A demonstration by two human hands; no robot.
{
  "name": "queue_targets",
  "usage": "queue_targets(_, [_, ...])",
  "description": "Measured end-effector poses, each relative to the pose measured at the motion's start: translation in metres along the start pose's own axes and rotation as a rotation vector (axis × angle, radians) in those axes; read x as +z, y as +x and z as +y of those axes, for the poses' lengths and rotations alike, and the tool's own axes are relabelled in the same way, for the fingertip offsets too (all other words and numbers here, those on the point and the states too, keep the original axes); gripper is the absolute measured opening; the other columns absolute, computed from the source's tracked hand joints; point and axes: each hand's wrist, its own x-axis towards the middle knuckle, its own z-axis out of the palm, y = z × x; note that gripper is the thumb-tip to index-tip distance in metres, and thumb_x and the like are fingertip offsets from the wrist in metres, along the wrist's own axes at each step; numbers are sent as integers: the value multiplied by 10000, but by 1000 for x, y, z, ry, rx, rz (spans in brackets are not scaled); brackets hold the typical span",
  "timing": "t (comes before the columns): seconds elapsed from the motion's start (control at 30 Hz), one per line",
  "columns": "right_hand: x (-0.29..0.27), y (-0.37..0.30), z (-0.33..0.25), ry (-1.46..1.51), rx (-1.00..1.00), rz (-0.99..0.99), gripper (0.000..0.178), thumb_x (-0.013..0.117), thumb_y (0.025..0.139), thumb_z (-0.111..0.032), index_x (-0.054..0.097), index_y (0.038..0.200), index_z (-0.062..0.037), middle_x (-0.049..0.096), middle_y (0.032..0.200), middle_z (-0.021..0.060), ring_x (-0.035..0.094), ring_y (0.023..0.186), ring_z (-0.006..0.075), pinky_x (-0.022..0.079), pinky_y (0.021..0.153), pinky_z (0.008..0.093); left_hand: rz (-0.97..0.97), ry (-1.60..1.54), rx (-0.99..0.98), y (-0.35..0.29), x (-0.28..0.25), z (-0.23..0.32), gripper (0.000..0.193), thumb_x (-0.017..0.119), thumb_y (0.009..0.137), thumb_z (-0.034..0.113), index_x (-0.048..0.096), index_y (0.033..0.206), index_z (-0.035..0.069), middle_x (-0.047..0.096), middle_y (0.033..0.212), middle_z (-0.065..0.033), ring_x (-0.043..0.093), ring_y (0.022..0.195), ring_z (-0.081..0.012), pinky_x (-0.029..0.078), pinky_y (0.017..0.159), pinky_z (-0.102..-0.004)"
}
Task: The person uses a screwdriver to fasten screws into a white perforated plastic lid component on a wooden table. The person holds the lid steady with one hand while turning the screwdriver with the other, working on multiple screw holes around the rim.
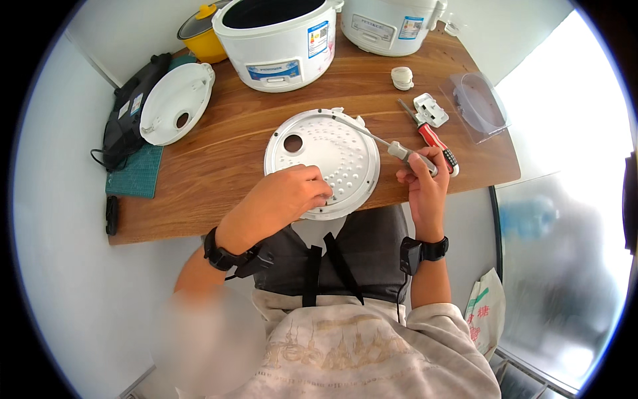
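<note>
A round white rice cooker lid [345, 154], with a dimpled metal inner plate and a round hole at its upper left, lies at the table's front edge. My right hand [425, 183] grips a screwdriver [398, 149] by its pale grey handle. The shaft slants up and left across the lid, and its tip is by the lid's far rim. Bent over the lid's near part is my left hand [292, 191], its fingers curled together at the dimpled plate. Whatever its fingertips hold, if anything, is hidden.
Right of the lid lie a red-and-black screwdriver [435, 141], a white plastic part [430, 110], a small round white part [402, 78] and a clear plastic piece [478, 103]. Two white rice cooker bodies [282, 46] stand behind. Leftward are another white lid [169, 96], a black case [126, 123] and a green mat [139, 173].
</note>
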Motion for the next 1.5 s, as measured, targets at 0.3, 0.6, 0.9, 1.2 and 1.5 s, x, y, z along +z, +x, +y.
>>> queue_targets(0.3, [-3,-1,0,-18,0,8,206,705,954,-104,525,1045,-62,671,894,70,693,697,157,556,628,270,-104,19,-44,5,2,5,100,701,888,110,727,969,56,673,975,-80,653,920,-283,533,804,-369])
queue_targets(0.6, [-2,-1,-3,46,20,-4,187,687,952,-82,517,1028,-60,650,876,63,680,692,156,557,630,280,33,-143,-138,5,-3,3,80,674,942,111,643,956,39,656,939,-68,643,889,-210,528,776,-318])
queue_targets(0.9, [-12,-26,-24,46,77,-222,209,656,898,-45,480,1010,-53,663,855,108,678,641,198,558,601,314,195,-960,-218,-22,-3,-9,295,858,806,42,594,932,79,656,929,-29,641,881,-120,538,768,-264])
queue_targets(1.2, [-9,-57,-52,-23,28,-268,370,765,821,-121,452,1005,-55,714,848,169,695,626,202,565,583,289,185,-1165,-86,-30,3,-8,332,857,785,-21,570,913,86,624,930,-29,640,903,-140,559,736,-283])
queue_targets(1.5, [-6,-62,-59,-136,-15,-255,396,793,809,-144,460,1002,-52,710,858,163,699,647,191,572,598,286,179,-1129,-96,-31,1,0,326,876,765,9,588,900,82,637,917,-48,604,833,-115,517,727,-244])
